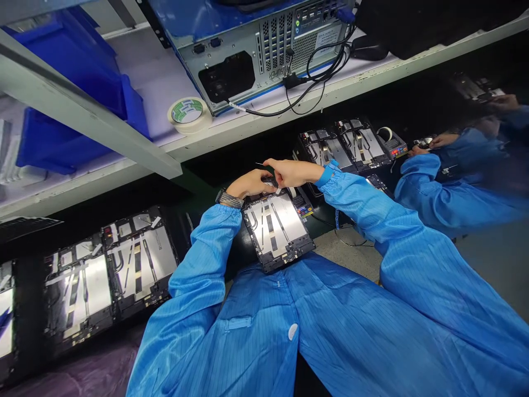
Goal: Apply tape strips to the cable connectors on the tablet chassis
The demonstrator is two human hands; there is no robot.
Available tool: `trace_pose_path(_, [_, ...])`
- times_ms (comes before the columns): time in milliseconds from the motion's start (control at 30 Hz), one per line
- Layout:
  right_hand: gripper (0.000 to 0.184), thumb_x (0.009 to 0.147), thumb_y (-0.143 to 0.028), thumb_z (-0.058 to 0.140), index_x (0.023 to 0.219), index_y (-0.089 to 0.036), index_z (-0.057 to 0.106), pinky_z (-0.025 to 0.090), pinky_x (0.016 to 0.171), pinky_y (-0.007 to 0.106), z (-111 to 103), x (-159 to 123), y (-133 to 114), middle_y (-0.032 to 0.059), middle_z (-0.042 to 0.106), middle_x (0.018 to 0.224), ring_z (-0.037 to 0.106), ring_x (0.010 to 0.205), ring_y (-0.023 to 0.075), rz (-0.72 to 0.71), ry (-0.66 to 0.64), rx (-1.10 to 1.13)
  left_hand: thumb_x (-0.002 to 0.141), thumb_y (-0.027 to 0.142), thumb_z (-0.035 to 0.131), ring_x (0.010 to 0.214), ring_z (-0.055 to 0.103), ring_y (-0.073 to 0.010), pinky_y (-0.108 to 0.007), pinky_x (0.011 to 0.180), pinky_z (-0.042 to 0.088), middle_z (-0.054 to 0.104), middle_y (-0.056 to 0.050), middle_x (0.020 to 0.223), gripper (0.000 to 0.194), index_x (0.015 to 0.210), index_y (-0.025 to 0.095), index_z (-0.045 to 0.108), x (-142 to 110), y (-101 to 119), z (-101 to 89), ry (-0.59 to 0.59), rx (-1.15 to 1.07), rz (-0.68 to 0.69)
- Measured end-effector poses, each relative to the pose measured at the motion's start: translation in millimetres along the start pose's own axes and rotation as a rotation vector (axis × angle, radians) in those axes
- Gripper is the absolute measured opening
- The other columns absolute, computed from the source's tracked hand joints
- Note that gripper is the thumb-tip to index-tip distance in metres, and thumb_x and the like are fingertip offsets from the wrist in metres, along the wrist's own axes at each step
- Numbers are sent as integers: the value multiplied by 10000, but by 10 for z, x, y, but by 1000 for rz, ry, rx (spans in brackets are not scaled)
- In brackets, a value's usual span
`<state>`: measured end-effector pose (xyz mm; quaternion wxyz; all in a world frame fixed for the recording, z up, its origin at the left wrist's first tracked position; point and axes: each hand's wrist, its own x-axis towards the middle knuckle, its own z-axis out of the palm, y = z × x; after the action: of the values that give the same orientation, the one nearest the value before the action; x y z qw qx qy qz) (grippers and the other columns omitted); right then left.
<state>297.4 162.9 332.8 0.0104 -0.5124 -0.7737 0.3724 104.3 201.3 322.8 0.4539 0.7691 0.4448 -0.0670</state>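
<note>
Blue sleeves (210,248) reach toward 12 o'clock over an opened tablet (276,229) on the dark surface (235,259). Just above its top edge, the closed left hand (247,184) grips a small dark tool (269,179); the right hand (294,173) touches it, though whether it grips is hidden.

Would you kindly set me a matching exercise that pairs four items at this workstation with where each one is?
Items:
1. Desktop computer case
2. Roll of masking tape
3. Open tablet in a black frame
4. Wristwatch

Places:
A. Around the person's left wrist
B. On the shelf, rear panel facing the camera
C. On the bench, directly in front of the person's torso
D. On the shelf, between the blue bins and the computer case

Right pairs: 1-B, 2-D, 3-C, 4-A
</note>
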Motion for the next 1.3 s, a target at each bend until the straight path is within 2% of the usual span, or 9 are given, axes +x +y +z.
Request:
trace_pose_path(300, [922, 865, -130, 801, 1630, -149, 286, 576, 763, 319, -22, -42, -187, 117, 771, 1090, 750, 930, 260, 93, -11, -127, 762, 420, 829, 933, 750, -234, -294, 849, 563, 810, -29, 1036, 545, 1271, 244, 745, 26, -14, 9, -2, 4, 21])
trace_pose_path(433, [979, 834, -157, 852, 1633, -142, 287, 577, 799, 335, -38, -50, -273, 157, 761, 1166, 757, 992, 294, 144, -6, -164, 753, 399, 834, 989, 743, -241, -295, 886, 557, 809, -26, 1086, 527, 1249, 238, 760, 19, -4, 1, 14, 23, 48])
trace_pose_path(667, [841, 833, -175, 858, 1547, -123, 417, 574, 762, 297, -84, -20, -302, 116, 776, 1082, 770, 961, 267, 157, -22, -181, 747, 409, 827, 1035, 742, -243, -292, 929, 555, 806, -24, 1110, 507, 1223, 244, 769, 61, -60, 12, 14, 18, 73])
trace_pose_path(967, [894, 802, -140, 886, 1570, -112, 429, 555, 784, 297, -158, -63, -321, 74, 788, 1003, 772, 960, 267, 153, -41, -98, 754, 427, 831, 933, 757, -246, -298, 814, 577, 809, -29, 1008, 492, 1207, 247, 763, 34, -36, 16, 7, 3, 14])
trace_pose_path(1100, [901, 784, -146, 905, 1555, -126, 438, 559, 813, 310, -114, -45, -325, 97, 783, 1060, 771, 973, 273, 178, -25, -126, 760, 430, 835, 913, 756, -230, -286, 813, 571, 808, -18, 1005, 498, 1221, 257, 762, 24, -22, 11, 5, 9, 14])
trace_pose_path(1300, [901, 803, -157, 885, 1566, -148, 405, 570, 819, 330, -38, -16, -308, 132, 771, 1126, 768, 1006, 297, 188, 0, -174, 803, 368, 817, 988, 724, -228, -290, 877, 540, 798, -25, 1099, 473, 1250, 227, 751, -27, 34, 3, 6, 11, 36])
